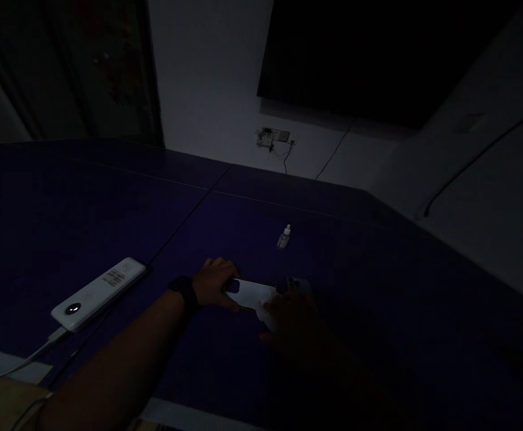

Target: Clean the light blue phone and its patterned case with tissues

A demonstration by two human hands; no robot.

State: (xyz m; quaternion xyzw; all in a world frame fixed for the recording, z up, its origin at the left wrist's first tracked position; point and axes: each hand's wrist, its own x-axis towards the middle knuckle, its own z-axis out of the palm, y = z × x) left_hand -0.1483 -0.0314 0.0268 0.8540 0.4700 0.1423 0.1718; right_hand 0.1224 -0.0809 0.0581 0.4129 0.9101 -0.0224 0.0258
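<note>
In the dim head view, a phone case (248,294) with a camera cutout lies on the blue tabletop. My left hand (216,282), wearing a dark watch, grips it by the cutout end, thumb on the near edge and fingers on the far edge. Over its other end is my right hand (292,314), dark and partly lost in shadow. Under the right fingers a thin white cloth (265,316) hangs past the case's near edge; its full shape is hidden. Just beyond the right hand lies a phone (304,285), camera lenses up, partly covered by that hand.
A small dropper-type bottle (283,238) with a white cap stands farther back. At left lies a white power bank (100,293) with a cable (28,359) plugged in. A wall outlet (276,136) and large dark screen (369,60) are behind the table.
</note>
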